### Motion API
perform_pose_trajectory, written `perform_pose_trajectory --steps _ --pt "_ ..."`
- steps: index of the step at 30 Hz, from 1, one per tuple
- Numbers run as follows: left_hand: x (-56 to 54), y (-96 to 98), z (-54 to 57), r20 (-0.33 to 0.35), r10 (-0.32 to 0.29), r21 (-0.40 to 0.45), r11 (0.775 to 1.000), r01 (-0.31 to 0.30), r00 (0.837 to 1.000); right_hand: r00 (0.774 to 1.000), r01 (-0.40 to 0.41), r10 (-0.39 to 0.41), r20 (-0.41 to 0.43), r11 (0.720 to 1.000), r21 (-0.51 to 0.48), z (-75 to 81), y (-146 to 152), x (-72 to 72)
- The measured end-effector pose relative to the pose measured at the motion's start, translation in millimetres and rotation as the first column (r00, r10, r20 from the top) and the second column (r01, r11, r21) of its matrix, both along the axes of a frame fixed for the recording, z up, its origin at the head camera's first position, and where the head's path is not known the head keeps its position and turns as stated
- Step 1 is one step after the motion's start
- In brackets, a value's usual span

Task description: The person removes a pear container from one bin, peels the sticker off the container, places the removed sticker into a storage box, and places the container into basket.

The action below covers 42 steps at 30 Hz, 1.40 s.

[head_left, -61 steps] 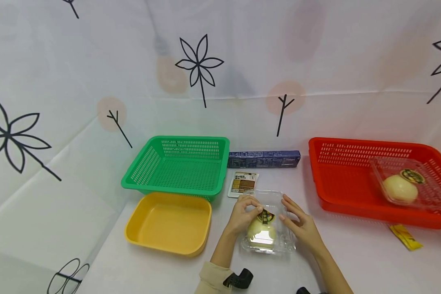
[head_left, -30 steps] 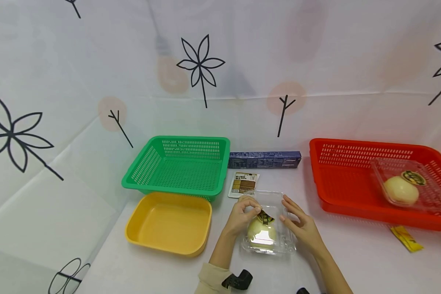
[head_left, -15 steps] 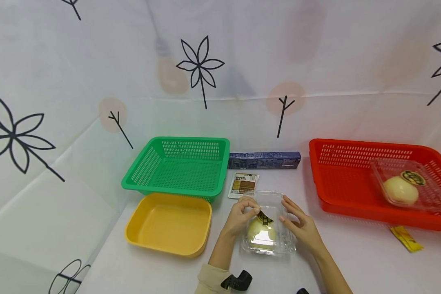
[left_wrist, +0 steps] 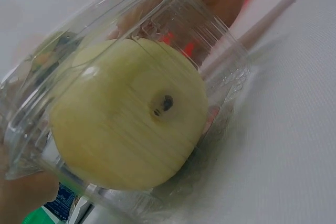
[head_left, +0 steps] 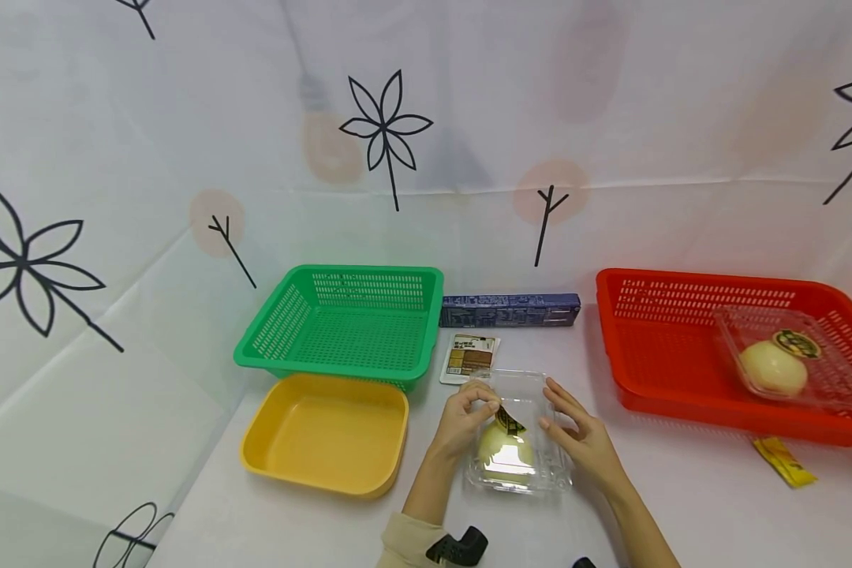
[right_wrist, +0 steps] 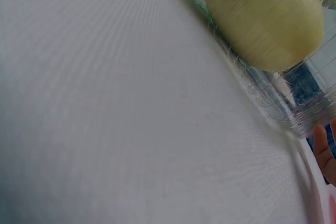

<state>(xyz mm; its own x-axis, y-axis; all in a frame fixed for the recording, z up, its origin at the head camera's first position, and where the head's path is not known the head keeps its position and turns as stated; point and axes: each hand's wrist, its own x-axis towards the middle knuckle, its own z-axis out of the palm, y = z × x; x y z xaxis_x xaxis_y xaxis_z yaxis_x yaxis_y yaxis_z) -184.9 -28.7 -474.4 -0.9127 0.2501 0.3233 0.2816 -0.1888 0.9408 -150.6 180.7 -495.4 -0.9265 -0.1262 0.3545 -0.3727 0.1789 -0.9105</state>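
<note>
A clear plastic clamshell box (head_left: 550, 465) sits on the white table, with a round pale yellow-green fruit (left_wrist: 126, 114) inside it. On its lid is a black and gold sticker (head_left: 510, 422), partly lifted on its left side. My left hand (head_left: 465, 422) pinches the sticker's left edge between thumb and finger. Against the box's right side my right hand (head_left: 585, 442) rests with fingers extended, steadying contact along the edge. In the right wrist view only a few right-hand fingertips (right_wrist: 320, 145) show beside the box. The fruit's dark end faces the left wrist camera.
To the left stand a green basket (head_left: 426, 347) and a yellow tub (head_left: 326, 430). A dark blue box (head_left: 511, 310) and a flat brown-and-white packet (head_left: 470, 356) lie behind. On the right, a red basket (head_left: 681, 401) holds another boxed fruit (head_left: 774, 367), near a yellow sachet (head_left: 784, 461).
My left hand has drawn slightly left, and the sticker's left part has come up off the lid, leaving less of it showing flat. The right hand and box stay in place.
</note>
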Motion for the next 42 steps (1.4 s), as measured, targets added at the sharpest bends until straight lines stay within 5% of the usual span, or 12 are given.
perform_pose_trajectory --steps 42 --pt "-0.4 -0.8 -1.5 0.024 -0.017 0.074 0.997 0.015 1.0 1.0 -0.009 0.009 0.007 1.0 -0.017 -1.3 0.4 -0.1"
